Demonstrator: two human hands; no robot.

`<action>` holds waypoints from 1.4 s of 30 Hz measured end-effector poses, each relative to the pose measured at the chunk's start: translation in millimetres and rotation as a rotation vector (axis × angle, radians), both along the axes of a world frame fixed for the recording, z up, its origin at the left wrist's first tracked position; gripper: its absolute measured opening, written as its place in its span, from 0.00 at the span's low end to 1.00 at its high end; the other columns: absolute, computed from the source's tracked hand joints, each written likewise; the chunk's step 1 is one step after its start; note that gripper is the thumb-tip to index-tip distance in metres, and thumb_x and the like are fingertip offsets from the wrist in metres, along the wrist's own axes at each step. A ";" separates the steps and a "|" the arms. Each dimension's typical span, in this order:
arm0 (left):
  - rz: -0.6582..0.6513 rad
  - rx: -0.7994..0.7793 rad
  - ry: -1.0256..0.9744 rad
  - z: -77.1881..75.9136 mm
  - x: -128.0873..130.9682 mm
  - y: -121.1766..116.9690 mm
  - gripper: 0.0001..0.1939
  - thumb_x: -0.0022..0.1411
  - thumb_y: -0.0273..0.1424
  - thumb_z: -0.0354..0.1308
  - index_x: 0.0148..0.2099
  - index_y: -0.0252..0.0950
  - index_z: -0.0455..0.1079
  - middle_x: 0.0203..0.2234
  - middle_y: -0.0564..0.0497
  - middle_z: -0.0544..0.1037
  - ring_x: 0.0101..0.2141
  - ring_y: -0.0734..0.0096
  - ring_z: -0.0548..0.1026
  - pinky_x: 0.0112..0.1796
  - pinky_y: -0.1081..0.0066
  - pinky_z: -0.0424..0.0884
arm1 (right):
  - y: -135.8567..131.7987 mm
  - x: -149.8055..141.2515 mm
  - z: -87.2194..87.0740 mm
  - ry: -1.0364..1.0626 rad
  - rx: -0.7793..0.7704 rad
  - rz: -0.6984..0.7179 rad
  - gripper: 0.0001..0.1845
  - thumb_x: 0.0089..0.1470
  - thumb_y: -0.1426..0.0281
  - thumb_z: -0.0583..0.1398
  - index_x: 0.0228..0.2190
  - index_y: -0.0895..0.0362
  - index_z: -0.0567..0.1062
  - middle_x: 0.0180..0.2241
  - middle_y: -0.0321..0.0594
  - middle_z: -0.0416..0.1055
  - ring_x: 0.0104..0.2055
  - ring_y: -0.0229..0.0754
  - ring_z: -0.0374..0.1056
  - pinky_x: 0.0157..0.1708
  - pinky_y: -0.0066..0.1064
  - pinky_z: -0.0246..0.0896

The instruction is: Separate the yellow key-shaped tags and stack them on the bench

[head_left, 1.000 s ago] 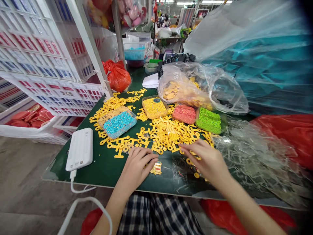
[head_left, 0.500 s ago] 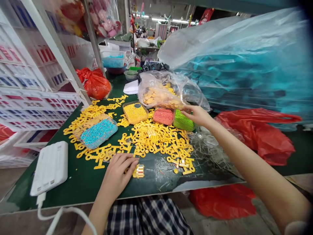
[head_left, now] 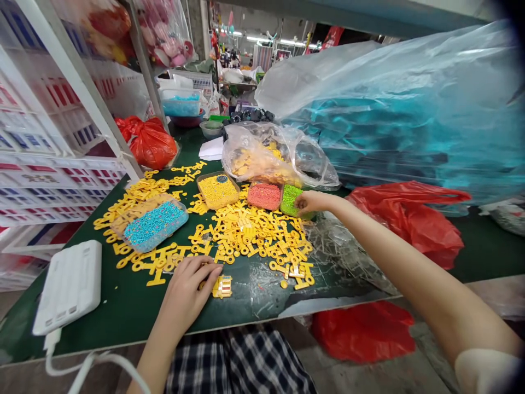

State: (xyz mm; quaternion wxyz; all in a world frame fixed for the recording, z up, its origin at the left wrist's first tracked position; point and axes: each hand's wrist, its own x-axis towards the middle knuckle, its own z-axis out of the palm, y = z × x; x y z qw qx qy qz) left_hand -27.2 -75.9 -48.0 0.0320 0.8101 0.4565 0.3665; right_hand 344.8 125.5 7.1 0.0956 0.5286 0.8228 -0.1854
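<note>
At the table's front, my left hand [head_left: 189, 287] rests with curled fingers, thumb and forefinger closed on a small yellow plastic piece [head_left: 222, 287] with white and red stripes. My right hand [head_left: 314, 202] reaches across to the clear tub of green beads [head_left: 290, 198]. Its fingers are bent together at the beads, and whatever is between the fingertips is hidden. Beside that tub stand a tub of coral-red beads [head_left: 264, 196] and a tub of yellow beads [head_left: 218, 191]. Loose yellow plastic parts [head_left: 256, 232] lie heaped between my hands.
A tub of blue beads [head_left: 156, 225] sits on more yellow parts at left. A white power bank [head_left: 69, 287] with a cable lies at the front left. Behind are a clear bag of yellow parts [head_left: 258, 158] and a red bag [head_left: 151, 143]. Clear plastic scraps [head_left: 348, 251] and red plastic [head_left: 414, 213] lie right.
My right hand has lowered into the green bead tub, and its fingers have drawn together. The left hand stays on the yellow piece. The whole view has shifted slightly.
</note>
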 end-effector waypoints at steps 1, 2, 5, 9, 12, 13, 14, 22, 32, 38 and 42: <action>0.002 -0.003 -0.003 -0.3 -0.1 -0.1 0.14 0.70 0.36 0.49 0.40 0.38 0.75 0.36 0.49 0.77 0.38 0.65 0.72 0.40 0.65 0.69 | 0.0 -0.4 -0.9 -0.008 0.006 0.003 0.14 0.43 0.67 0.65 0.34 0.60 0.78 0.32 0.44 0.77 0.32 0.45 0.71 0.31 0.30 0.61; 0.002 -0.010 -0.004 -0.6 -0.3 -0.1 0.14 0.70 0.36 0.49 0.40 0.38 0.75 0.36 0.49 0.77 0.38 0.65 0.72 0.40 0.65 0.69 | -0.4 -0.9 -1.6 -0.015 0.014 0.006 0.12 0.44 0.68 0.65 0.33 0.61 0.78 0.31 0.44 0.77 0.32 0.44 0.70 0.30 0.31 0.60; 0.004 -0.024 -0.008 -1.1 -1.1 -0.4 0.15 0.70 0.37 0.49 0.40 0.38 0.75 0.36 0.48 0.77 0.38 0.65 0.72 0.40 0.65 0.69 | -2.8 -2.3 -2.1 -0.026 0.037 0.019 0.07 0.46 0.71 0.62 0.29 0.61 0.78 0.29 0.43 0.76 0.30 0.43 0.68 0.29 0.30 0.58; 0.008 -0.037 -0.020 -1.5 -1.3 -1.2 0.16 0.71 0.37 0.48 0.39 0.38 0.75 0.36 0.48 0.77 0.38 0.65 0.73 0.40 0.64 0.69 | -8.4 -2.1 0.2 -0.022 0.068 0.035 0.06 0.48 0.74 0.60 0.27 0.61 0.78 0.28 0.41 0.76 0.28 0.40 0.68 0.30 0.29 0.57; 0.011 -0.054 -0.025 -1.7 -0.7 -2.1 0.15 0.70 0.37 0.48 0.38 0.38 0.74 0.37 0.47 0.77 0.39 0.64 0.73 0.41 0.64 0.69 | -14.7 0.8 2.1 -0.015 0.121 0.037 0.07 0.50 0.71 0.59 0.28 0.59 0.79 0.30 0.41 0.77 0.30 0.41 0.69 0.31 0.29 0.59; 0.012 -0.057 -0.026 -1.6 -0.3 -2.4 0.15 0.70 0.36 0.49 0.38 0.38 0.74 0.37 0.47 0.77 0.39 0.64 0.73 0.41 0.64 0.69 | -17.6 2.1 2.3 -0.013 0.151 0.035 0.08 0.51 0.70 0.59 0.29 0.58 0.79 0.32 0.41 0.78 0.32 0.42 0.70 0.32 0.29 0.59; 0.013 -0.060 -0.027 -1.4 0.0 -2.7 0.14 0.70 0.36 0.49 0.39 0.38 0.74 0.38 0.47 0.77 0.40 0.64 0.73 0.41 0.64 0.69 | -21.0 3.3 2.3 -0.012 0.189 0.032 0.09 0.52 0.68 0.59 0.30 0.57 0.79 0.34 0.42 0.78 0.34 0.43 0.70 0.33 0.30 0.59; 0.012 -0.092 -0.033 2.7 1.7 -3.0 0.12 0.70 0.33 0.50 0.38 0.36 0.74 0.37 0.47 0.76 0.40 0.64 0.72 0.41 0.64 0.68 | -65.5 1.0 1.7 -0.103 0.765 0.056 0.13 0.61 0.66 0.54 0.34 0.56 0.78 0.40 0.47 0.77 0.43 0.52 0.68 0.46 0.45 0.50; 0.009 -0.149 -0.013 2.8 1.5 -2.9 0.12 0.70 0.33 0.50 0.38 0.36 0.73 0.38 0.47 0.75 0.40 0.64 0.71 0.41 0.63 0.69 | -41.9 8.1 -6.2 -0.216 0.743 -0.189 0.13 0.60 0.65 0.58 0.32 0.58 0.80 0.32 0.51 0.77 0.39 0.52 0.66 0.33 0.37 0.47; 0.005 -0.182 -0.014 4.9 1.2 -2.4 0.13 0.70 0.33 0.50 0.37 0.36 0.73 0.36 0.47 0.75 0.39 0.65 0.71 0.40 0.64 0.68 | -58.2 -23.7 6.6 -0.055 0.760 -0.171 0.16 0.60 0.59 0.58 0.31 0.57 0.79 0.35 0.51 0.77 0.39 0.53 0.68 0.34 0.38 0.53; 0.022 -0.195 -0.016 4.1 1.7 -2.4 0.13 0.70 0.33 0.50 0.37 0.36 0.74 0.36 0.47 0.75 0.39 0.65 0.71 0.41 0.63 0.68 | -123.5 -92.4 15.2 0.500 0.504 0.167 0.15 0.60 0.56 0.57 0.30 0.50 0.77 0.33 0.40 0.78 0.37 0.47 0.71 0.38 0.38 0.60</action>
